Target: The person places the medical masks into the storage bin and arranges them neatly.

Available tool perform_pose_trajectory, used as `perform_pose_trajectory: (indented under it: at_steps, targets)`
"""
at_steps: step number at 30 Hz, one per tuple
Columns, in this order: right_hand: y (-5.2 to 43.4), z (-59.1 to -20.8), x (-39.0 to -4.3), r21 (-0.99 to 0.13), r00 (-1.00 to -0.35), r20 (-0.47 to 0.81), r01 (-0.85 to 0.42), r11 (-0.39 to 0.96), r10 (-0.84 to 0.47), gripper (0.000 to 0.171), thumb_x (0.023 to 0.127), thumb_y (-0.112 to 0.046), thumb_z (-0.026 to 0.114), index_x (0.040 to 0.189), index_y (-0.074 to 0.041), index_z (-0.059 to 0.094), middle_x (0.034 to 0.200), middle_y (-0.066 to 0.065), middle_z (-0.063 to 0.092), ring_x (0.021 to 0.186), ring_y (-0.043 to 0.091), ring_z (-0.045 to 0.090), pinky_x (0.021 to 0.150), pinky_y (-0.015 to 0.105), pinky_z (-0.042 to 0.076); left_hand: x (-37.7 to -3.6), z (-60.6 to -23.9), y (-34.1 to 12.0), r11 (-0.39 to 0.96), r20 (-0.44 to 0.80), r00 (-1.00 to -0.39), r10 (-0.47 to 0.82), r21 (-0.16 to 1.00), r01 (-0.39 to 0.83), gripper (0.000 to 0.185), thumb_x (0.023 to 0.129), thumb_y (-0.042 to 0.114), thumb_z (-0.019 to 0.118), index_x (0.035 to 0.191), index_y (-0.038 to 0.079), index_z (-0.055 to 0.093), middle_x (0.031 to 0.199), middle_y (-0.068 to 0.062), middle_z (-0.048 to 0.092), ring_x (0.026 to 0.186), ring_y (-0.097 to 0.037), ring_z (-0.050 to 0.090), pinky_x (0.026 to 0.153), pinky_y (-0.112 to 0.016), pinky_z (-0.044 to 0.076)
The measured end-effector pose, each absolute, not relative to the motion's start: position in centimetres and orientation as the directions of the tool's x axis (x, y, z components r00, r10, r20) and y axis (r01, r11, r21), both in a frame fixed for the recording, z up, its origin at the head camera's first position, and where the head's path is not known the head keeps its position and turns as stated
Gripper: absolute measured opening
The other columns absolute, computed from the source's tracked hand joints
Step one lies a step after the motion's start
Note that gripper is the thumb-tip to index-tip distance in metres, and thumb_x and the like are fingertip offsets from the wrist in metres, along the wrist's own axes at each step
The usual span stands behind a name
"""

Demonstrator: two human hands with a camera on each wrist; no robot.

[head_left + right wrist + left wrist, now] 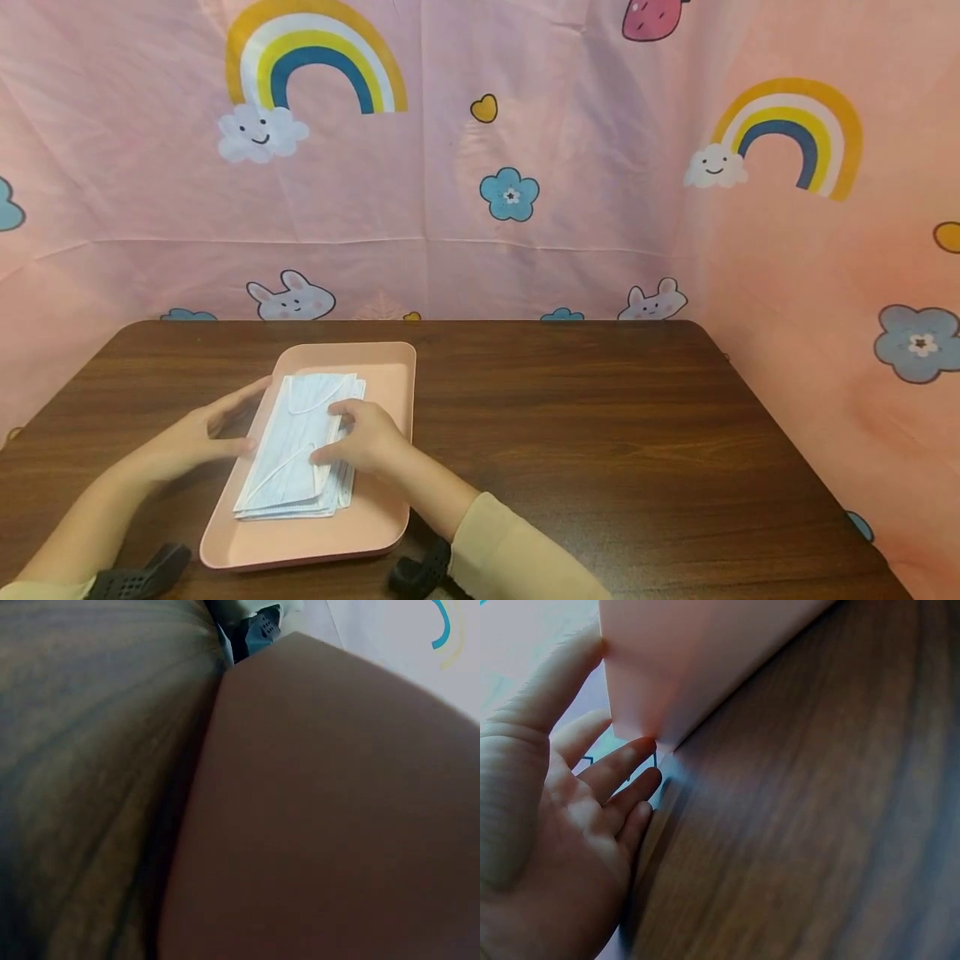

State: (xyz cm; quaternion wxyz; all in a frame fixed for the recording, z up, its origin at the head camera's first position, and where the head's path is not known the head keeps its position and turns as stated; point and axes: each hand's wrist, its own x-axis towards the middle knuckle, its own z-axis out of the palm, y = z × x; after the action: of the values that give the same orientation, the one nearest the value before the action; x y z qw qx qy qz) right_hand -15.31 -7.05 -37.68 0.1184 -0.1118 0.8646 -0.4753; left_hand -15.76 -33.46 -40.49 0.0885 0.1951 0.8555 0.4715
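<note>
A stack of pale blue disposable face masks (300, 442) with white ear loops lies in a pink tray (382, 517). My right hand (371, 437) reaches over the tray's right side and grips the top mask at its right edge, thumb nearer me. What its other fingers do underneath is hidden; the right wrist view shows mostly the tray's outer wall (315, 810). My left hand (198, 437) is at the tray's left side, thumb and fingers spread apart. In the left wrist view the left hand's fingertips (641, 750) touch the tray wall.
The tray stands on a dark brown wooden table (600, 442), left of its middle. A pink patterned cloth (465, 275) hangs behind the table and along its right side. Black wrist devices (142, 575) sit on both forearms near the tray's front end.
</note>
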Motion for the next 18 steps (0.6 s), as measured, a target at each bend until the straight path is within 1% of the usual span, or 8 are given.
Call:
perform_pose_trajectory:
  at_steps: [1, 3, 6, 9, 10, 13, 15, 18]
  targets:
    - [-6.99, -37.66, -15.37, -0.842, -0.945, -0.1, -0.086, 0.532, -0.311, 0.058, 0.066, -0.014, 0.089, 0.119, -0.014, 0.066, 0.099, -0.004, 0.063, 0.09, 0.007, 0.055, 0.081, 0.021, 0.045, -15.79, -40.45, -33.43, 0.47, 0.035, -0.907, 0.421, 0.846, 0.251, 0.083, 0.085, 0.008, 0.067, 0.154, 0.018, 0.022, 0.152, -0.027, 0.02, 0.136, -0.049, 0.015, 0.089, -0.078, 0.017]
    - [-6.93, -37.67, -15.45, -0.828, -0.944, -0.103, -0.093, 0.553, -0.312, 0.057, 0.066, -0.015, 0.089, 0.119, -0.016, 0.067, 0.097, -0.006, 0.062, 0.089, 0.006, 0.054, 0.08, 0.021, 0.045, -15.82, -40.42, -33.38, 0.46, 0.037, -0.905, 0.423, 0.852, 0.249, 0.083, 0.085, 0.007, 0.067, 0.154, 0.017, 0.022, 0.153, -0.027, 0.019, 0.135, -0.052, 0.012, 0.09, -0.078, 0.016]
    - [-6.95, -37.7, -15.49, -0.791, -0.943, -0.104, -0.114, 0.601, -0.315, 0.057, 0.067, -0.018, 0.089, 0.119, -0.018, 0.066, 0.09, -0.009, 0.058, 0.083, 0.006, 0.051, 0.076, 0.021, 0.044, -15.79, -40.48, -33.51, 0.456, 0.046, -0.906, 0.422, 0.853, 0.255, 0.082, 0.085, 0.008, 0.066, 0.153, 0.018, 0.023, 0.154, -0.023, 0.02, 0.142, -0.021, 0.016, 0.091, -0.078, 0.015]
    - [-6.96, -37.74, -15.57, -0.729, -0.941, -0.085, -0.166, 0.664, -0.329, 0.058, 0.068, -0.022, 0.089, 0.121, -0.02, 0.066, 0.086, -0.01, 0.056, 0.081, 0.006, 0.049, 0.074, 0.02, 0.042, -15.81, -40.47, -33.51, 0.47, 0.035, -0.91, 0.413, 0.847, 0.246, 0.082, 0.085, 0.01, 0.067, 0.154, 0.021, 0.023, 0.154, -0.023, 0.019, 0.142, -0.022, 0.015, 0.09, -0.078, 0.014]
    - [-6.96, -37.76, -15.58, -0.706, -0.939, -0.079, -0.185, 0.684, -0.335, 0.059, 0.067, -0.024, 0.089, 0.121, -0.02, 0.066, 0.088, -0.011, 0.057, 0.082, 0.005, 0.05, 0.075, 0.019, 0.042, -15.81, -40.47, -33.52, 0.474, 0.03, -0.912, 0.41, 0.847, 0.241, 0.082, 0.086, 0.01, 0.067, 0.154, 0.021, 0.023, 0.154, -0.024, 0.018, 0.143, -0.023, 0.015, 0.09, -0.078, 0.014]
    - [-7.02, -37.85, -15.56, -0.645, -0.936, -0.067, -0.223, 0.731, -0.345, 0.062, 0.066, -0.027, 0.09, 0.123, -0.022, 0.065, 0.1, -0.013, 0.062, 0.093, 0.003, 0.052, 0.083, 0.019, 0.041, -15.79, -40.44, -33.47, 0.481, 0.01, -0.915, 0.403, 0.848, 0.221, 0.082, 0.085, 0.011, 0.067, 0.154, 0.021, 0.022, 0.153, -0.028, 0.015, 0.134, -0.056, 0.007, 0.088, -0.08, 0.012]
    - [-7.08, -37.92, -15.53, -0.622, -0.936, -0.074, -0.227, 0.75, -0.345, 0.063, 0.065, -0.029, 0.09, 0.123, -0.023, 0.065, 0.105, -0.013, 0.063, 0.098, 0.002, 0.052, 0.088, 0.019, 0.041, -15.75, -40.46, -33.48, 0.475, 0.013, -0.914, 0.407, 0.851, 0.223, 0.082, 0.085, 0.011, 0.067, 0.154, 0.02, 0.023, 0.153, -0.028, 0.016, 0.134, -0.056, 0.008, 0.089, -0.079, 0.012]
    - [-7.14, -37.92, -15.4, -0.611, -0.936, -0.085, -0.222, 0.76, -0.341, 0.065, 0.065, -0.03, 0.09, 0.124, -0.024, 0.064, 0.102, -0.013, 0.062, 0.098, 0.002, 0.052, 0.088, 0.02, 0.041, -15.6, -40.41, -33.41, 0.473, 0.012, -0.913, 0.407, 0.852, 0.222, 0.082, 0.086, 0.011, 0.067, 0.154, 0.019, 0.022, 0.153, -0.027, 0.016, 0.133, -0.057, 0.008, 0.089, -0.079, 0.013]
